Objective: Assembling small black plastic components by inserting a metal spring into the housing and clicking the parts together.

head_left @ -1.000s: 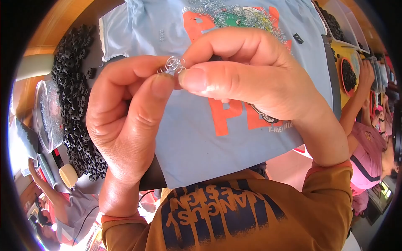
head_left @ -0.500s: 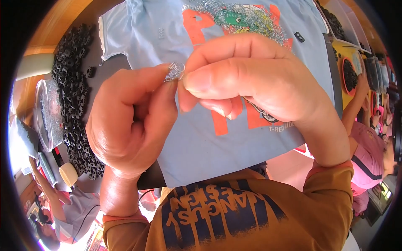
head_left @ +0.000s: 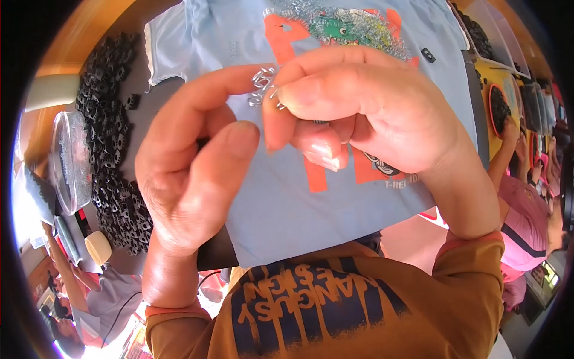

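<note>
Pale-blue shirt spread over the table probably stops loose springs rolling; above it my right hand pinches a spring clump up for visibility, left hand half-open, forefinger seemingly touching.

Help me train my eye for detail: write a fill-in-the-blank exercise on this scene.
1. The printed cloth is light ____.
2. The long heap of small parts is ____.
3. The hand whose thumb pinches metal springs is the ____ one.
4. An oval clear container stands on the heap's ____ side.

Missing words: blue; black; right; left.
</note>
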### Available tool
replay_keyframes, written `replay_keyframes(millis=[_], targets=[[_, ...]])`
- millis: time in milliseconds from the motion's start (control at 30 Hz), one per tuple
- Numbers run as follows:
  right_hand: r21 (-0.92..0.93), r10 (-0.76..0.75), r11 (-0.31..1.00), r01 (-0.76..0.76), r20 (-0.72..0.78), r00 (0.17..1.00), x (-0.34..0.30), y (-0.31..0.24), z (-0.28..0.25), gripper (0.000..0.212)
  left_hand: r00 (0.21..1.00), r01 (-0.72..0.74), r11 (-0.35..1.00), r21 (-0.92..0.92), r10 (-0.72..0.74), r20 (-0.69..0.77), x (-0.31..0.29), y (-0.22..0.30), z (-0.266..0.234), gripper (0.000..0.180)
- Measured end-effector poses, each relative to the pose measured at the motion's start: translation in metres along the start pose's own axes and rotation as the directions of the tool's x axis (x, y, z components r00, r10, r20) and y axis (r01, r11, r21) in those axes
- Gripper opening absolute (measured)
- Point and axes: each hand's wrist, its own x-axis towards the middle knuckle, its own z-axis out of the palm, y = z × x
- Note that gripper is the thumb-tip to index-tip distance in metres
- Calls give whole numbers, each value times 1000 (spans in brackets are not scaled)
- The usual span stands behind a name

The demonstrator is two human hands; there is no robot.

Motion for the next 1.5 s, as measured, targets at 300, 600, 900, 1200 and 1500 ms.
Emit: replay_keyframes(millis=[300, 600, 900, 1200, 1500], targets=[[-73, 44, 996, -46, -32, 999, 1, 1, 2, 32, 999, 23, 989, -145, -27, -20, -1, -2, 2, 19], [-84, 61, 995, -63, -26, 998, 1, 1, 4, 31, 973, 221, 932, -287, -229, 4, 2, 6, -1, 15], [-149, 106, 982, -113, -51, 993, -2, -4, 5, 33, 918, 393, 807, -441, -373, 137, 5, 9, -1, 22], [-319, -173, 941, 114, -164, 971, -5, 1, 8, 24, 924, 366, 776, -514, -366, 106, 8, 6, 2, 16], [-301, -155, 948, 105, -145, 977, -5, 2, 7, 15, 947, 288, 862, -417, -320, -8, 6, 7, 9, 14]])
